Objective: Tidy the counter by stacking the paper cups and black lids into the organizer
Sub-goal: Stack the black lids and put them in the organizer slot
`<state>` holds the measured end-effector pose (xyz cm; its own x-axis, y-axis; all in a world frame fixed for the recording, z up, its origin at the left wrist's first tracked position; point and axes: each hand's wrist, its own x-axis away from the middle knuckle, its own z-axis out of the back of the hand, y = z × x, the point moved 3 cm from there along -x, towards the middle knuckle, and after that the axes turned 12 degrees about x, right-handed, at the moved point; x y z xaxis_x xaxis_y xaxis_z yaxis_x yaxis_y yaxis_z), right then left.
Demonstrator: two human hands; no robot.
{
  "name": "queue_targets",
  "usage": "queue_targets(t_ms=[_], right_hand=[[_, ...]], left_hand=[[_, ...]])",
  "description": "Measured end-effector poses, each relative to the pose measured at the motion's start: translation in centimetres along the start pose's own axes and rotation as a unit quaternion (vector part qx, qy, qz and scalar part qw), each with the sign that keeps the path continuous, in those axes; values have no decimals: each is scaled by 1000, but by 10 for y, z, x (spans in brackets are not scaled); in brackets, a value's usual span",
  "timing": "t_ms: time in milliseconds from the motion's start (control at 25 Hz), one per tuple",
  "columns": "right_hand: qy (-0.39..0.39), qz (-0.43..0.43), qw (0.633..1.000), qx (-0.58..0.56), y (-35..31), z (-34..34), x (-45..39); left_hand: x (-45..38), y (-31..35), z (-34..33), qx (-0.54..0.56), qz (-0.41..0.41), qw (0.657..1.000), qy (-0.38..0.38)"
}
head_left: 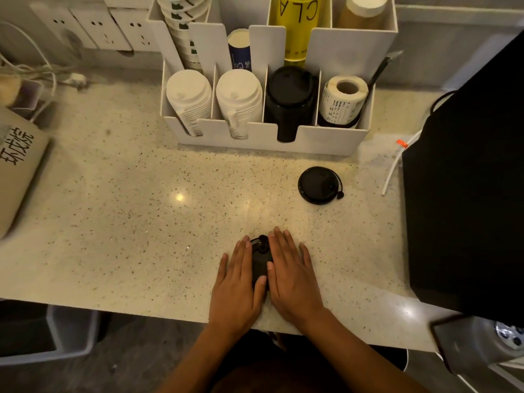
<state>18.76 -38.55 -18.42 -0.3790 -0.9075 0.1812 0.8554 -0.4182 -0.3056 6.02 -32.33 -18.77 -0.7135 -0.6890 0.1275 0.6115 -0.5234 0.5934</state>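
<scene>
A black lid [260,260] lies near the counter's front edge, mostly covered by my two hands. My left hand [236,285] lies flat on its left side with straight fingers. Flat over its right side rests my right hand [292,275]. A second black lid [319,185] lies free on the counter to the right, in front of the white organizer [326,139]. The organizer's front row holds two stacks of white lids [188,95], a stack of black lids [289,95] and a label roll [344,96]. Stacked paper cups [184,26] lean in its back left slot.
A large black machine [467,194] fills the right side. A brown paper bag [19,165] lies at the left edge, with cables and wall sockets [99,29] behind it. A yellow cup sleeve [297,24] and a blue cup [239,51] stand in the organizer's back row.
</scene>
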Motion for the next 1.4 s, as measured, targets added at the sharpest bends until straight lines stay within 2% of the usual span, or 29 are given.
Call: queue_targets(t_ms=[120, 280, 360, 520, 640, 800, 880, 920, 1040, 1200, 1400], right_hand=[[1, 5, 1000, -6, -3, 11, 0], [103, 27, 994, 4, 9, 58, -37], [117, 11, 993, 29, 26, 85, -66], [-2, -60, 990, 131, 66, 114, -112], [-87, -81, 980, 158, 85, 117, -127], [-100, -89, 981, 139, 89, 119, -126], [-75, -104, 989, 76, 82, 119, -114], [-62, -117, 991, 7, 78, 118, -104], [-47, -163, 956, -240, 60, 111, -64], [-69, -182, 924, -328, 35, 102, -14], [-98, -253, 850, -452, 26, 94, 16]], left_hand=[[-1, 1, -1, -10, 2, 1000, -1], [-1, 1, 0, -10, 4, 1000, 0], [-1, 2, 1, -7, 1, 1000, 6], [-1, 1, 0, 1, 2, 1000, 8], [-1, 0, 0, 6, 0, 1000, 13], [-1, -1, -1, 12, -5, 1000, 16], [-1, -2, -1, 13, -6, 1000, 17], [-1, -2, 0, 14, -6, 1000, 17], [-1, -3, 0, 16, -6, 1000, 20], [0, -2, 1, 23, -7, 999, 28], [0, -1, 4, 56, -13, 998, 38]])
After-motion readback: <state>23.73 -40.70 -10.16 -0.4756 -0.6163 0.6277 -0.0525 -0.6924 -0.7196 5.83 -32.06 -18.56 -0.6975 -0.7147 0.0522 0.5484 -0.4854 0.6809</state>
